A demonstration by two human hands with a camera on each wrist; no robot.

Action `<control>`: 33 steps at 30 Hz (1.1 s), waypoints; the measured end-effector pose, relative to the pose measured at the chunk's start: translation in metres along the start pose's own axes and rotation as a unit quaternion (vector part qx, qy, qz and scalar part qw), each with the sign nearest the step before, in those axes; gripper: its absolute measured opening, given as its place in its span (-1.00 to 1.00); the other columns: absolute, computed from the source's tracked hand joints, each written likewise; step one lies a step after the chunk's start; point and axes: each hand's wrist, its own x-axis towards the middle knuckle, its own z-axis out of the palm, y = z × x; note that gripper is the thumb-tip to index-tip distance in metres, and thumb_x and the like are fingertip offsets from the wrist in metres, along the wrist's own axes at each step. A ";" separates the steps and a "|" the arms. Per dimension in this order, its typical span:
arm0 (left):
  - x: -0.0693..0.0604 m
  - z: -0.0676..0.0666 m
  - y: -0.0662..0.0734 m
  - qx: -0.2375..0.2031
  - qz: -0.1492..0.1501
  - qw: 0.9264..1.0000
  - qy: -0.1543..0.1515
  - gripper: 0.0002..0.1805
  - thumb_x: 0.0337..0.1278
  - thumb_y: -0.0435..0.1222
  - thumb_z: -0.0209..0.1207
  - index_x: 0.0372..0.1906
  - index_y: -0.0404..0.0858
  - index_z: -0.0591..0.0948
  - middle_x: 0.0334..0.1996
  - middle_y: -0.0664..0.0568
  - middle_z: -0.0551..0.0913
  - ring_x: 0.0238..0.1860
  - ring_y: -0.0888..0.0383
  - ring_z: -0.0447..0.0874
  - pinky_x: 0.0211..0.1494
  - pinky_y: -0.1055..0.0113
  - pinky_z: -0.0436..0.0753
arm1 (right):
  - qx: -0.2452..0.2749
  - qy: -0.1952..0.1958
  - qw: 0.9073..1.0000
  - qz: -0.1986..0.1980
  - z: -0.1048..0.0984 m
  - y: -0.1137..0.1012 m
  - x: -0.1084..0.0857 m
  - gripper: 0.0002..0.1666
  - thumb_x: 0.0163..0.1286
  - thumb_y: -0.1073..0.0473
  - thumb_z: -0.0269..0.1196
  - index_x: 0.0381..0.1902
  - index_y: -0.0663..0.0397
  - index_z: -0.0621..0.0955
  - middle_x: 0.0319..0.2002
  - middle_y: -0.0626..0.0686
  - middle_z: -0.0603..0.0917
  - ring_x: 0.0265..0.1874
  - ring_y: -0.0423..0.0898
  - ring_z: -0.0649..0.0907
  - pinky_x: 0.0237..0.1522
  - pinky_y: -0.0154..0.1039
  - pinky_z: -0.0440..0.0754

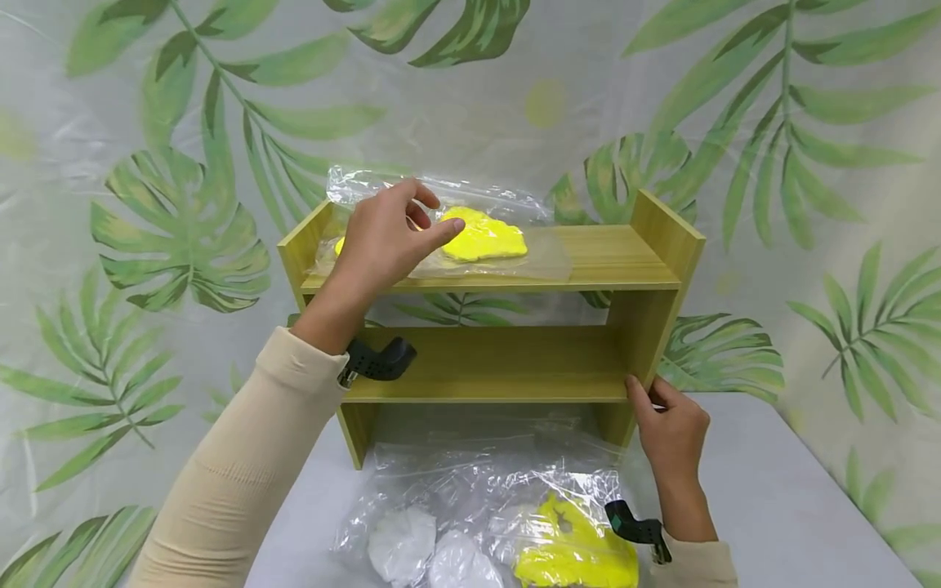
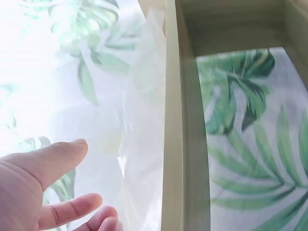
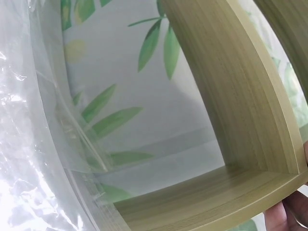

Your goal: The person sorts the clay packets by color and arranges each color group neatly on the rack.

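Olive-brown, wood-grained shelving (image 1: pixel 485 365) stands mid-frame, where we see a transparent plastic bag (image 1: pixel 547 263) enclosing a bright yellow, flattened lump (image 1: pixel 488 238) on the flat top board (image 1: pixel 617 249). Just left of that lump, we find a bare left hand (image 1: pixel 385 237), thumb and fingers spread apart. At lower right, a bare right hand (image 1: pixel 675 429) pinches the flat wooden side panel (image 1: pixel 647 327). Along the bottom, we see crinkled transparent plastic (image 1: pixel 478 474) over round white lumps (image 1: pixel 400 543) and a ragged yellow slab (image 1: pixel 577 551).

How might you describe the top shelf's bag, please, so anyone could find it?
Find the wooden shelf unit. On its top board, by the left hand, lies a clear bag. Unlike the plastic below, where white lumps also show, it shows only yellow contents.
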 end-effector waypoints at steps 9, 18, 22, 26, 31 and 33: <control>-0.028 0.010 0.006 -0.109 0.015 0.993 -0.031 -0.56 0.11 -0.01 0.30 -0.02 -0.19 0.59 -0.24 0.01 0.62 -0.20 0.12 0.59 -0.16 0.22 0.57 | 0.000 -0.003 1.000 0.005 -0.001 0.000 0.001 -0.79 0.25 0.14 0.36 -0.37 0.22 0.76 -0.53 0.17 0.73 -0.51 -0.79 0.38 -0.50 -0.71 0.37; -0.061 0.027 0.001 -0.155 0.045 0.986 -0.043 -0.67 0.16 -0.03 0.28 -0.05 -0.10 0.61 -0.30 0.11 0.62 -0.26 0.18 0.59 -0.18 0.23 0.58 | 0.005 -0.009 1.000 0.008 -0.001 0.001 0.000 -0.78 0.26 0.14 0.35 -0.38 0.23 0.75 -0.52 0.16 0.73 -0.51 -0.75 0.42 -0.49 -0.72 0.38; -0.071 0.036 -0.004 -0.171 0.054 0.983 -0.050 -0.73 0.17 -0.08 0.29 -0.08 -0.08 0.62 -0.33 0.12 0.62 -0.28 0.19 0.59 -0.17 0.23 0.57 | 0.007 -0.008 1.000 0.009 0.000 0.002 0.000 -0.77 0.27 0.13 0.34 -0.39 0.21 0.75 -0.52 0.15 0.73 -0.51 -0.74 0.43 -0.49 -0.71 0.39; -0.082 0.046 -0.011 -0.185 0.043 0.980 -0.064 -0.74 0.18 -0.09 0.28 -0.08 -0.09 0.61 -0.33 0.11 0.63 -0.29 0.19 0.58 -0.19 0.22 0.56 | 0.008 -0.006 1.000 0.005 0.000 0.003 0.001 -0.78 0.27 0.13 0.35 -0.39 0.21 0.75 -0.53 0.15 0.73 -0.51 -0.74 0.43 -0.49 -0.71 0.39; -0.094 0.066 -0.025 -0.209 0.019 0.974 -0.085 -0.72 0.19 -0.11 0.27 -0.06 -0.14 0.62 -0.31 0.08 0.63 -0.29 0.15 0.59 -0.17 0.19 0.57 | 0.011 -0.007 1.000 0.002 0.000 0.003 0.000 -0.78 0.26 0.14 0.35 -0.39 0.23 0.75 -0.53 0.15 0.73 -0.51 -0.74 0.43 -0.49 -0.71 0.40; -0.100 0.077 -0.032 -0.218 0.009 0.971 -0.092 -0.73 0.21 -0.11 0.26 -0.07 -0.14 0.62 -0.29 0.07 0.64 -0.27 0.15 0.59 -0.17 0.19 0.58 | 0.014 -0.007 1.000 0.005 0.000 0.002 0.000 -0.78 0.26 0.14 0.35 -0.39 0.23 0.75 -0.53 0.16 0.73 -0.51 -0.74 0.44 -0.49 -0.70 0.40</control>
